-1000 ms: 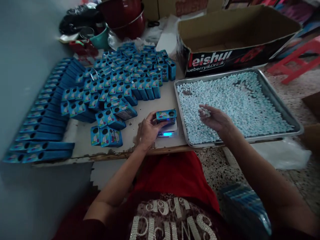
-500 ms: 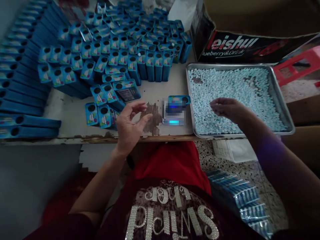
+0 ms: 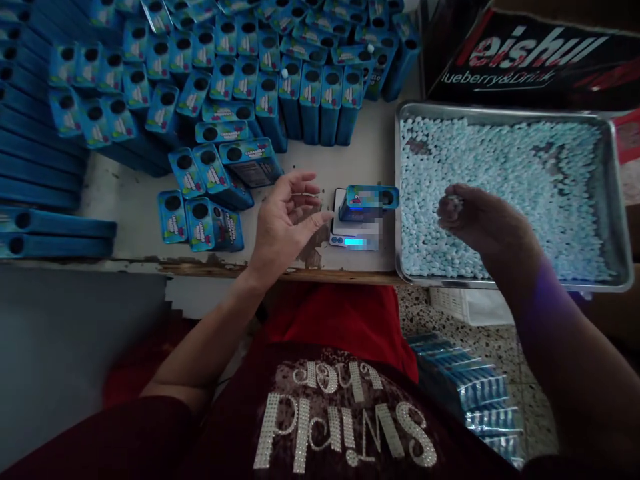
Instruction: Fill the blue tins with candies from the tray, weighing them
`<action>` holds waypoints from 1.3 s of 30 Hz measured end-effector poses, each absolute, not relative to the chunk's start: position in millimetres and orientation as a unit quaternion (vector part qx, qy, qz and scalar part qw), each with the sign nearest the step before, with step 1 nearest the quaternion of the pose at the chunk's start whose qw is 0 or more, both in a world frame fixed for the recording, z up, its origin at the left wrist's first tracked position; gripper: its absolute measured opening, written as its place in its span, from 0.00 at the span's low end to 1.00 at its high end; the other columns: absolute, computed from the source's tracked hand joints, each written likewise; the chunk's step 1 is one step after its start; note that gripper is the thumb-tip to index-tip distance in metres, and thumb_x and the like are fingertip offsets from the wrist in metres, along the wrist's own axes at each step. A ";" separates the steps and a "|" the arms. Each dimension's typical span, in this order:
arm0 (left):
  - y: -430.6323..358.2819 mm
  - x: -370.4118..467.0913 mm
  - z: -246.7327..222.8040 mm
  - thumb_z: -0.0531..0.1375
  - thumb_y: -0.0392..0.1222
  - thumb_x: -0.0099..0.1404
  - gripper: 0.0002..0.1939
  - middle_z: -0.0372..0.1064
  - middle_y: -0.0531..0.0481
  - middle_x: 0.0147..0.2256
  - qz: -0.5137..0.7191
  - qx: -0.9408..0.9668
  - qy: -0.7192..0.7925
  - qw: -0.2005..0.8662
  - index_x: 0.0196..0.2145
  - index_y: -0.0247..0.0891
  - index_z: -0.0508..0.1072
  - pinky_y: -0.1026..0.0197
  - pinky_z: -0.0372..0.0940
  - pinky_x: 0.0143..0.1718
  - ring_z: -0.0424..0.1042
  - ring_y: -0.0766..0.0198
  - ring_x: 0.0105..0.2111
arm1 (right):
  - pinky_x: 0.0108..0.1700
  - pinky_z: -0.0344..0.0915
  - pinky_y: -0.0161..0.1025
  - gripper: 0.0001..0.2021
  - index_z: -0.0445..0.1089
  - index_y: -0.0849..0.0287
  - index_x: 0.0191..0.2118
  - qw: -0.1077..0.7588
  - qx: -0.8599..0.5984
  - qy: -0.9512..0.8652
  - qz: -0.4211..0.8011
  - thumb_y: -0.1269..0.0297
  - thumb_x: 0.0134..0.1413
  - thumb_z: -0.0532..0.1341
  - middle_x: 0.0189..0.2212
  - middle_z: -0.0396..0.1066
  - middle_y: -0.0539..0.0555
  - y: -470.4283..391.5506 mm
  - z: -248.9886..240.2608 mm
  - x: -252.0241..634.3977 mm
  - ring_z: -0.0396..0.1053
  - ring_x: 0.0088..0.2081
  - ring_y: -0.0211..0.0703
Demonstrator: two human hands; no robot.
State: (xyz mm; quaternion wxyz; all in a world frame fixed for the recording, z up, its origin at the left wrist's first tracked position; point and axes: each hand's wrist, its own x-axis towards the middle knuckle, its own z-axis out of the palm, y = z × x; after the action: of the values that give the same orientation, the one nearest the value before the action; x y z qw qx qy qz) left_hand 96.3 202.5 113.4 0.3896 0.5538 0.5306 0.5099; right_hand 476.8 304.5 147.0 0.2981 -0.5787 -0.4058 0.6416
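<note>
Beside the open left hand (image 3: pixel 284 219) stands a blue box (image 3: pixel 364 200), right hand (image 3: pixel 483 217) clutching pellets (image 3: pixel 453 207).

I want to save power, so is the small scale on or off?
On: the scale has a display glowing bright blue, in front of the box on it.

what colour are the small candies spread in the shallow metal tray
The small candies are pale blue-green, best seen in the head view.

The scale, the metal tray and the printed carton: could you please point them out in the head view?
Scale (image 3: pixel 350 229): head view, bare near part of its platform.
Metal tray (image 3: pixel 399 247): head view, its left rim.
Printed carton (image 3: pixel 530 94): head view, black wall below the lettering.
</note>
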 end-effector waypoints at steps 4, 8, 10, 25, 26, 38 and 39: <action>204.4 106.9 119.2 0.79 0.50 0.69 0.33 0.79 0.45 0.58 0.494 0.565 0.543 0.377 0.67 0.49 0.74 0.44 0.79 0.67 0.81 0.49 0.62 | 0.39 0.67 0.45 0.03 0.75 0.52 0.39 0.292 -0.585 -0.442 0.615 0.61 0.63 0.67 0.33 0.70 0.53 305.8 160.0 462.1 0.65 0.32 0.41; 206.1 116.6 120.7 0.81 0.50 0.67 0.38 0.78 0.43 0.63 0.474 0.606 0.537 0.346 0.69 0.49 0.73 0.40 0.75 0.70 0.78 0.44 0.66 | 0.33 0.62 0.45 0.12 0.79 0.51 0.39 0.274 -0.550 -0.533 0.581 0.49 0.63 0.73 0.27 0.66 0.51 293.6 181.1 433.0 0.62 0.29 0.42; 207.7 122.1 120.5 0.81 0.51 0.68 0.38 0.77 0.42 0.64 0.469 0.621 0.532 0.333 0.69 0.50 0.73 0.41 0.76 0.69 0.79 0.44 0.66 | 0.30 0.58 0.43 0.16 0.81 0.51 0.38 0.266 -0.511 -0.578 0.577 0.44 0.63 0.75 0.24 0.62 0.49 288.1 195.1 414.8 0.59 0.27 0.41; 208.0 117.0 122.5 0.80 0.62 0.68 0.35 0.80 0.41 0.62 0.464 0.613 0.539 0.344 0.65 0.45 0.78 0.43 0.75 0.67 0.80 0.45 0.63 | 0.39 0.62 0.43 0.19 0.76 0.55 0.63 0.129 -0.429 -0.845 0.292 0.63 0.71 0.70 0.28 0.71 0.48 293.8 203.3 378.4 0.70 0.30 0.48; 208.9 116.3 123.3 0.80 0.62 0.68 0.35 0.80 0.41 0.62 0.461 0.616 0.538 0.345 0.65 0.46 0.78 0.42 0.75 0.67 0.80 0.45 0.63 | 0.39 0.62 0.43 0.20 0.74 0.56 0.65 0.121 -0.430 -0.849 0.284 0.64 0.71 0.69 0.28 0.72 0.48 293.2 203.6 378.0 0.71 0.30 0.48; 211.0 112.3 126.4 0.78 0.64 0.70 0.34 0.80 0.40 0.62 0.457 0.616 0.541 0.345 0.65 0.45 0.79 0.44 0.76 0.65 0.80 0.45 0.63 | 0.31 0.57 0.43 0.15 0.79 0.55 0.38 0.222 -0.457 -0.741 0.438 0.50 0.74 0.69 0.24 0.64 0.48 293.2 206.7 366.7 0.61 0.28 0.42; 211.1 112.3 126.2 0.78 0.64 0.70 0.34 0.80 0.40 0.62 0.458 0.617 0.540 0.343 0.65 0.45 0.79 0.44 0.76 0.65 0.80 0.45 0.63 | 0.30 0.57 0.43 0.16 0.81 0.55 0.38 0.237 -0.457 -0.724 0.459 0.48 0.73 0.70 0.23 0.63 0.48 292.2 204.9 364.7 0.60 0.27 0.41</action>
State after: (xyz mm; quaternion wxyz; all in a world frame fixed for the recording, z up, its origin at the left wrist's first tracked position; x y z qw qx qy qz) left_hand 112.3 211.1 126.2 0.3425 0.6172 0.5402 0.4583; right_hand 364.7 292.2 204.9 0.2366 -0.4574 -0.7241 0.4587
